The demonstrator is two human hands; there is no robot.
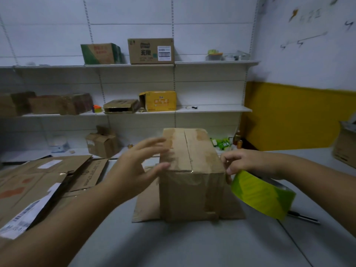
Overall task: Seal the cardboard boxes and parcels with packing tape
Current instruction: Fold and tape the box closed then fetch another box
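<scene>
one tape roll (260, 195) in curled right grip (244, 162)

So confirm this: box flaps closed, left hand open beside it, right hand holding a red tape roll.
One thing is wrong: the tape roll in the right hand is yellow-green, not red, as the head view shows. The flaps of the box are closed and the left hand is open beside it.
</scene>
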